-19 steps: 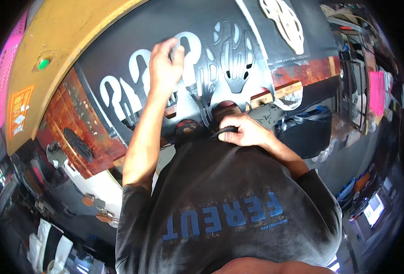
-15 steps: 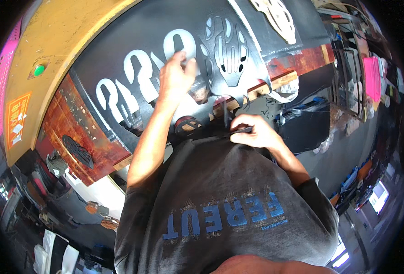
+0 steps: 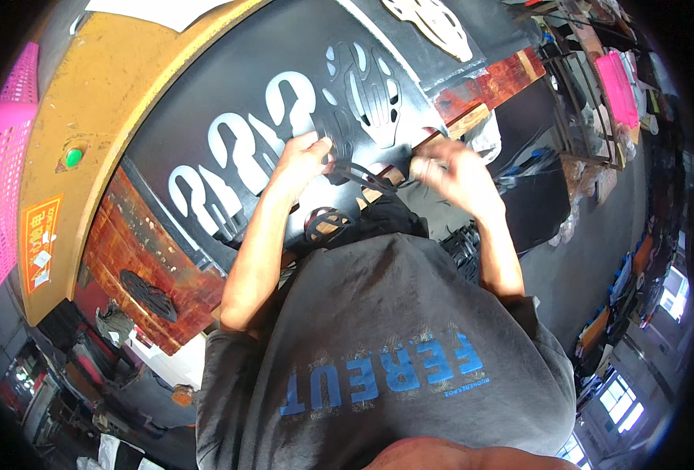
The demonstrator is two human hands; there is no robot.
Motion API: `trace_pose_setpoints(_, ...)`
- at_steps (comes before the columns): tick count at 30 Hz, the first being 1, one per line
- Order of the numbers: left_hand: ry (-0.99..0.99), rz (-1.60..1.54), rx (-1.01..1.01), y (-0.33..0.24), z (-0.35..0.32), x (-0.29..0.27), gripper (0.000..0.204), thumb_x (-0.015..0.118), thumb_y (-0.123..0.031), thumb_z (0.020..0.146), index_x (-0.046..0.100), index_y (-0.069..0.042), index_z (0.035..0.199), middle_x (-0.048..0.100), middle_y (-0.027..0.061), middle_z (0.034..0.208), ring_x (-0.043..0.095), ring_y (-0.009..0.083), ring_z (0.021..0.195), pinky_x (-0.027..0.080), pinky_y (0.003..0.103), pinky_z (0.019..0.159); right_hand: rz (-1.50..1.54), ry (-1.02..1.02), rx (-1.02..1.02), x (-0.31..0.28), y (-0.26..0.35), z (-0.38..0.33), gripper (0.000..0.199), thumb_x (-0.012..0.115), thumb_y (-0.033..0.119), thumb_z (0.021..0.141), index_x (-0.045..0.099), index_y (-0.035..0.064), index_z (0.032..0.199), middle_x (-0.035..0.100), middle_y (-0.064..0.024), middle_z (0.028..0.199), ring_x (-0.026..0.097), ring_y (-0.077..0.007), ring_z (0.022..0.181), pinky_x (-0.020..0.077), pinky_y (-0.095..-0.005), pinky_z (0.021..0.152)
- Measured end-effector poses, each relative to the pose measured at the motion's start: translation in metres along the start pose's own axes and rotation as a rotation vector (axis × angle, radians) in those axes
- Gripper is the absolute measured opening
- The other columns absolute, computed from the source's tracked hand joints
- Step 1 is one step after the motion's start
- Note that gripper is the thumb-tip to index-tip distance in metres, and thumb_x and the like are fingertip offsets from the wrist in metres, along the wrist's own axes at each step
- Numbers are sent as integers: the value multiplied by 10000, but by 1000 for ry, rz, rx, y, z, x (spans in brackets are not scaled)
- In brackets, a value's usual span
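Observation:
A black sheet (image 3: 198, 117) with several curved cut-out openings lies across the bench in front of me. My left hand (image 3: 304, 163) is closed at its near edge, fingertips pinching a thin black slotted piece (image 3: 337, 139). From there black strips (image 3: 374, 178) stretch toward my right hand (image 3: 458, 176), which is raised to the right of the sheet. Motion smears its fingers, so whether it grips the strips' end is unclear. A cut slotted shape (image 3: 374, 102) lies beyond my left hand. Close to my shirt, a black oval slotted piece (image 3: 329, 225) sits below my left hand.
A yellow machine frame (image 3: 112, 70) with a green button (image 3: 73, 158) curves along the left. Reddish worn boards (image 3: 147, 266) flank the sheet, one bearing a black slotted piece (image 3: 148, 296). A pale slotted template (image 3: 431, 25) lies at the far side. Pink baskets (image 3: 618, 88) stand right.
My left hand has come down from over the cut-outs to the sheet's near edge and closed on the black piece. My right hand has lifted away from my shirt, outward and forward.

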State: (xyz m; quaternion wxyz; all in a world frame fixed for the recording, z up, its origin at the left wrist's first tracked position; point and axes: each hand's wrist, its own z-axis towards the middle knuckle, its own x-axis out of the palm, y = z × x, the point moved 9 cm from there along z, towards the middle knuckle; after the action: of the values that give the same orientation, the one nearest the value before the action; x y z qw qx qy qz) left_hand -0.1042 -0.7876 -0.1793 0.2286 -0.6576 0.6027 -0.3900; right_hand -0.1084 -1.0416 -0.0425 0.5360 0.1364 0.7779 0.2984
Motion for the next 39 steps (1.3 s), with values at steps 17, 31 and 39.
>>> trace_pose_setpoints(17, -33, 27, -75, 17, -2, -4, 157, 660, -29, 976, 670, -12, 1132, 660, -7, 933, 623, 75, 800, 486, 217, 677, -50, 233, -467, 98, 54, 99, 620, 865, 196, 864, 662, 5, 1419, 629, -194, 1193, 710, -375, 1046, 586, -420, 920)
trace_pose_setpoints(31, 121, -381, -9, 12, -9, 18, 222, 627, -53, 1035, 674, 6, 1244, 709, 29, 1021, 690, 116, 879, 570, 253, 772, 111, 268, -263, 91, 43, 97, 619, 841, 165, 893, 626, 7, 1452, 653, -230, 1246, 700, -415, 1119, 587, -473, 955)
trace_pose_setpoints(39, -103, 169, 139, 4, -6, -6, 211, 611, -88, 1082, 701, 19, 1239, 738, 36, 999, 689, 110, 830, 559, 259, 750, 171, 240, -235, 91, 40, 103, 589, 845, 267, 910, 668, -44, 1379, 693, -223, 1163, 724, -380, 1039, 594, -435, 892)
